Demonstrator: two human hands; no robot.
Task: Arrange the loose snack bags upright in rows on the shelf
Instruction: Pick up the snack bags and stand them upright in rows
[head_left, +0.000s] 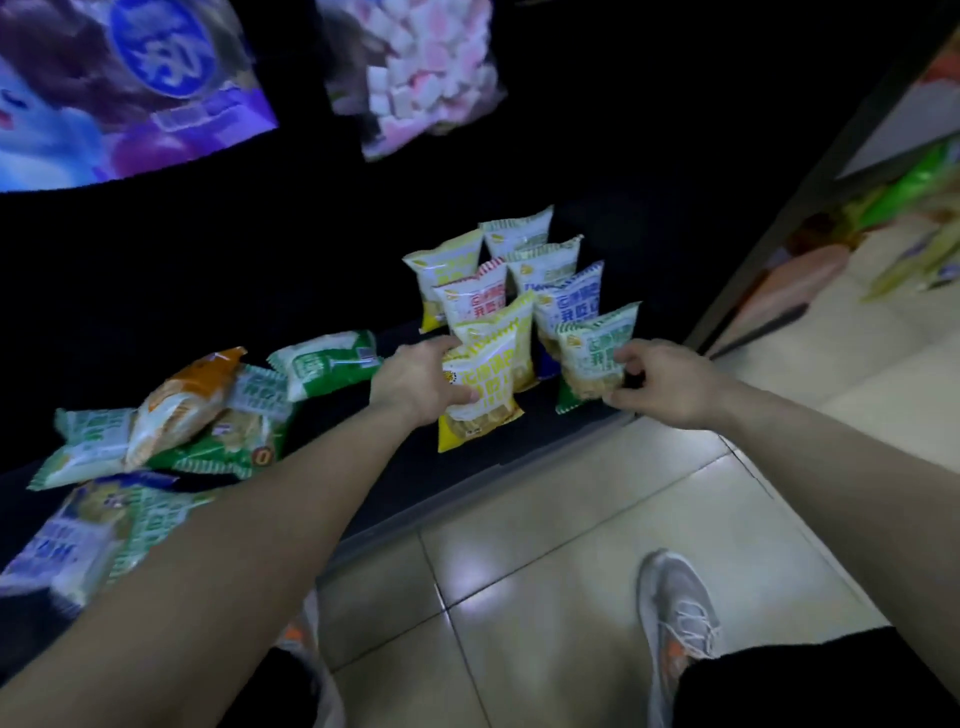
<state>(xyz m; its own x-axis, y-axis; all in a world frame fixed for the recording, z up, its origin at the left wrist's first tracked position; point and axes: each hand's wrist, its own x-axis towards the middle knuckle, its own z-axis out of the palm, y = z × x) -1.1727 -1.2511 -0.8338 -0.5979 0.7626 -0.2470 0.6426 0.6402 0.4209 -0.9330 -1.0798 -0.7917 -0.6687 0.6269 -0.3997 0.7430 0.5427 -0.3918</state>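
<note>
On the dark low shelf (467, 467), several snack bags stand upright in two rows at the right end. My left hand (415, 384) grips the front yellow bag (493, 358) of the left row by its side. My right hand (660, 382) pinches the front green bag (592, 348) of the right row at its right edge. Behind them stand a red-trimmed bag (475, 301) and a blue bag (571, 301). Loose bags lie flat on the left: a green one (327, 364), an orange one (182, 402) atop green ones, and a blue-green one (88, 535).
Large bags hang above the shelf: a purple one (130, 88) and a marshmallow bag (415, 73). A neighbouring shelf unit with goods (831, 249) stands at right. Tiled floor (545, 519) and my grey shoe (675, 618) lie below the shelf edge.
</note>
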